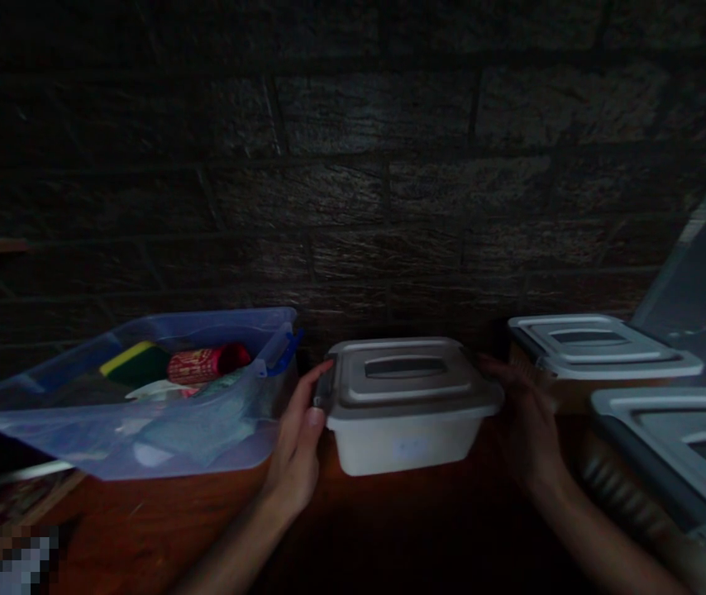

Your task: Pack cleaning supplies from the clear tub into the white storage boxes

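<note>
A small white storage box [406, 442] with a grey handled lid [408, 376] stands on a dark wooden surface against a brick wall. My left hand [297, 442] grips its left end, thumb on the lid's edge by the latch. My right hand [530, 421] is pressed against the box's right end, fingers curled round the lid's corner. The scene is very dim.
Left of the box stands an open clear blue-tinted bin [142, 405] holding a yellow-green sponge [133, 362], a red can [204, 364] and other items. Two more grey-lidded boxes [601, 351] [675, 450] stand at the right. A leaning clear lid [700, 289] sits behind them.
</note>
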A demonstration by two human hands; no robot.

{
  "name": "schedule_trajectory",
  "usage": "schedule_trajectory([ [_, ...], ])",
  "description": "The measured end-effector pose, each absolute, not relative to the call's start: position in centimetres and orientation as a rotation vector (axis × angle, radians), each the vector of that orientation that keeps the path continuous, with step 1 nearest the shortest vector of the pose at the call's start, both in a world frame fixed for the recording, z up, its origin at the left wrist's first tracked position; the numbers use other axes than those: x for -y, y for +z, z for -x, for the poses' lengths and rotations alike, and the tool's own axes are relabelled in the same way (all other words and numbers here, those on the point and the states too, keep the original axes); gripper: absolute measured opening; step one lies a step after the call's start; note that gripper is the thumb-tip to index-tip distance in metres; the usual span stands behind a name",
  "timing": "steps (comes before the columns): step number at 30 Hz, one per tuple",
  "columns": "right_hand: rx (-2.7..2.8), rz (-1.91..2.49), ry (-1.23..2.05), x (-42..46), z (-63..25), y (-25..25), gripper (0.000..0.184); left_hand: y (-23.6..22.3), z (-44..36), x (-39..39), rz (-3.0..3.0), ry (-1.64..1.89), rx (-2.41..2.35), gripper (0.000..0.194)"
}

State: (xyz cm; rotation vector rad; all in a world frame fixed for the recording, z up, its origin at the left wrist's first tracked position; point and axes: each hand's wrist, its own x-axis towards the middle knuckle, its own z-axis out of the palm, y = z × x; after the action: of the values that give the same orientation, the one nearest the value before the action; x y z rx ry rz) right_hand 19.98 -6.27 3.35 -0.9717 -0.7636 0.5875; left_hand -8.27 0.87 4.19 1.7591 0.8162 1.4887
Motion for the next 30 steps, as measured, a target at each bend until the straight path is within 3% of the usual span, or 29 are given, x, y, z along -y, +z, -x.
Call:
schedule_trajectory([
  [15, 0.874, 1.050, 0.399, 6.3, -20.3, 3.4, 0.020, 3.4, 8.0, -2.6, -1.451, 1.554, -0.942, 0.053],
  [25, 0.585, 0.941, 0.741, 6.0, -19.8, 3.6, 0.043, 2.9, 8.4, -3.2, -1.335, 1.504, -0.949, 0.059],
  [30, 0.517, 0.872, 0.862, 5.8, -19.8, 4.0, 0.044, 3.1, 8.3, -3.0, -1.188, 1.434, -0.827, 0.057],
])
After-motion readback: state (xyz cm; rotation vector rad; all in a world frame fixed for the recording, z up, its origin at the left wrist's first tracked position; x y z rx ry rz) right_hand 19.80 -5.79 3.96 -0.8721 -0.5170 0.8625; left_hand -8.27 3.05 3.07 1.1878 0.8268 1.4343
